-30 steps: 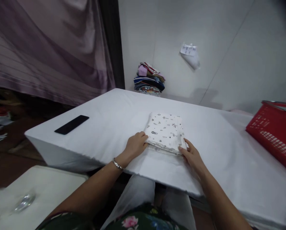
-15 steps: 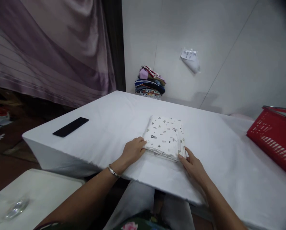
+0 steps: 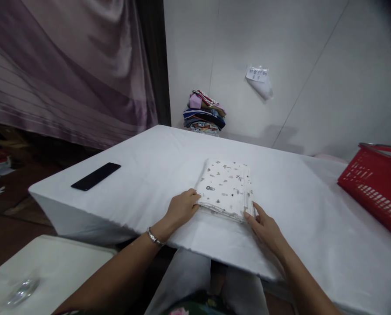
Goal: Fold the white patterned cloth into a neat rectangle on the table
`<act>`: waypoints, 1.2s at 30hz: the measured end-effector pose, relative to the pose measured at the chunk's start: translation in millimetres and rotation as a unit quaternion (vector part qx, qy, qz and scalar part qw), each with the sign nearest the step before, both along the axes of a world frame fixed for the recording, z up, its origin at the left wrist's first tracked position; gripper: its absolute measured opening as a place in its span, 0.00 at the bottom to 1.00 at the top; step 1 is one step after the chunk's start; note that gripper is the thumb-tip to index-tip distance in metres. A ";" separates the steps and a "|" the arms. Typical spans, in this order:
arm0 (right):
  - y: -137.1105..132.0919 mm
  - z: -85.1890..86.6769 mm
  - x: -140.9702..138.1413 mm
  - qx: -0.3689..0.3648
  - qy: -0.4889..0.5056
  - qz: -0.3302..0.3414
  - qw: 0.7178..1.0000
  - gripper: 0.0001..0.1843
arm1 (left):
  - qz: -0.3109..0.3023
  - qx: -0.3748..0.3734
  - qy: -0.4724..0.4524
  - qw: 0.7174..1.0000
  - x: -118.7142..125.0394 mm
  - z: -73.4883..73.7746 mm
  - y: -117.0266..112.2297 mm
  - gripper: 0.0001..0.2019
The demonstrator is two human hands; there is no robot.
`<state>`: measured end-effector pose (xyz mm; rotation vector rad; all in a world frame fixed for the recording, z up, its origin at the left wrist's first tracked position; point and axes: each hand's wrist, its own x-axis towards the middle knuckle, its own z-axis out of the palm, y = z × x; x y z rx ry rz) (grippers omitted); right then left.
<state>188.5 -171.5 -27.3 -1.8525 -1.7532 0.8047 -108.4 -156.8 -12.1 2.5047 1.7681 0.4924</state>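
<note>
A folded white cloth [image 3: 226,188] with small dark prints lies on the white table [image 3: 149,175], near its front edge. My left hand [image 3: 180,209], with a bracelet on the wrist, has its fingers curled against the cloth's near left corner. My right hand [image 3: 264,225] rests at the near right corner, its fingertips pressed on the cloth's edge. Both hands grip the cloth's near edge; how far the fingers go under it is hidden.
A black phone [image 3: 96,176] lies at the table's left end. A red basket [image 3: 375,188] stands at the right. A pile of folded clothes [image 3: 204,113] sits by the wall behind the table. A low white surface [image 3: 51,271] with a glass object [image 3: 21,292] is at lower left.
Both hands stay at the cloth's near corners. The view has shifted slightly; nothing on the table has moved.
</note>
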 end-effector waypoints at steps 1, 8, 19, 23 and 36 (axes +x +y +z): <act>0.2 0.1 0.2 0.001 -0.006 -0.004 1.000 0.39 | -0.004 0.001 -0.001 1.000 -0.4 -0.2 -0.3 0.11; 1.0 3.3 -1.7 0.009 -0.012 -0.003 1.000 0.39 | 0.007 0.018 0.005 1.000 0.3 1.5 -1.1 0.11; -3.5 12.4 4.7 0.010 -0.029 0.000 1.000 0.37 | 0.001 -0.057 -0.014 0.998 -5.1 6.2 0.9 0.14; 10.3 15.0 14.1 0.027 -0.014 -0.043 0.999 0.38 | 0.037 -0.099 -0.122 0.987 -11.3 12.6 5.8 0.18; 30.6 9.3 6.8 -0.020 -0.054 0.034 0.998 0.34 | 0.109 -0.196 -0.115 0.968 -1.5 14.2 34.9 0.27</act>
